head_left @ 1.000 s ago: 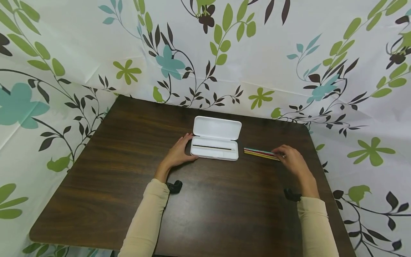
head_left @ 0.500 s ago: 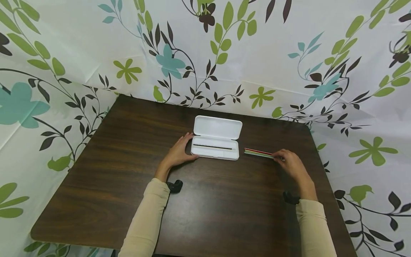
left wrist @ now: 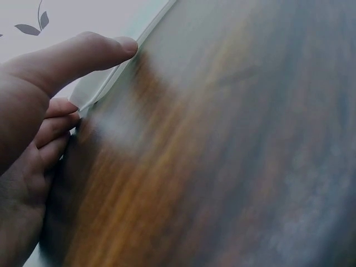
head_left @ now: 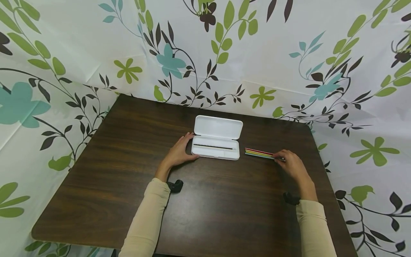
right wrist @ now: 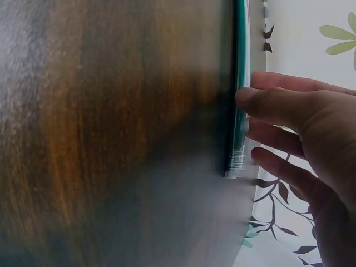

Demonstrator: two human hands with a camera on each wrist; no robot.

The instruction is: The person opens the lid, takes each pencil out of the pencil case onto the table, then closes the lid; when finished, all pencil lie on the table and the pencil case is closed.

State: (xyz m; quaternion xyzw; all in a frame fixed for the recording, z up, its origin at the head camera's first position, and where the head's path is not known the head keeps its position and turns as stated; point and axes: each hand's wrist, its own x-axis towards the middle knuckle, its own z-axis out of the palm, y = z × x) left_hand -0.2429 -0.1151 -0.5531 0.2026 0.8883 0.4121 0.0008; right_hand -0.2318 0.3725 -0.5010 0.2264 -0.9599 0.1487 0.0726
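Observation:
A white pencil case (head_left: 216, 154) lies on the table with its lid (head_left: 218, 127) swung back. One dark, thin pencil (head_left: 212, 146) lies lengthwise inside it. My left hand (head_left: 177, 152) grips the case's left end, thumb at the front edge and fingers toward the hinge side; the left wrist view has the thumb against the white case rim (left wrist: 100, 89). To the right of the case is a small bundle of coloured pencils (head_left: 258, 153), red, yellow and blue-green among them. My right hand (head_left: 291, 165) pinches their right end. Up close, a teal pencil (right wrist: 240, 61) shows a printed barcode near its end.
The brown wood-grain table (head_left: 224, 214) has its back edge against a white curtain (head_left: 269, 60) patterned with leaves and flowers. A narrow gap of tabletop separates the case from the pencils. Dark wrist mounts (head_left: 174, 186) sit on both wrists.
My right hand has shifted slightly down, and the pencils in it have turned, so their colours show in a different order. The left hand and the case stay in place.

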